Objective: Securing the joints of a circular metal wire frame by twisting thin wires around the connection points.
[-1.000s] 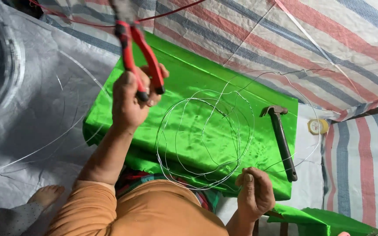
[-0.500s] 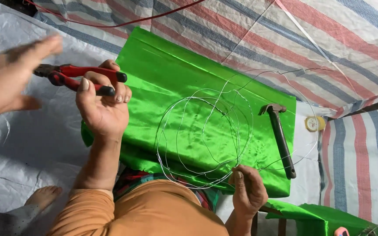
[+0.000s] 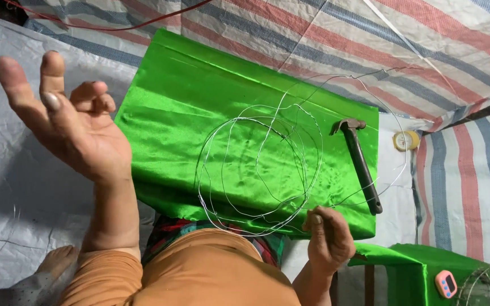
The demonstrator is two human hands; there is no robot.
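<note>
My left hand is raised at the left, palm up and fingers spread, holding nothing. My right hand is closed at the lower middle on thin silver wire, which coils in several loops over a shiny green fabric spread in front of me. A hammer with a black handle lies on the fabric's right edge, up and to the right of my right hand.
A striped red, blue and white tarp covers the ground at the back and right; a grey sheet lies at left. A yellow tape roll sits beyond the hammer. More green cloth and a pink timer are at lower right.
My left hand handed the red-handled pliers to another person's hand at the left; that hand and the pliers have left the view, and my left hand is now open. My right hand kept hold of the wire.
</note>
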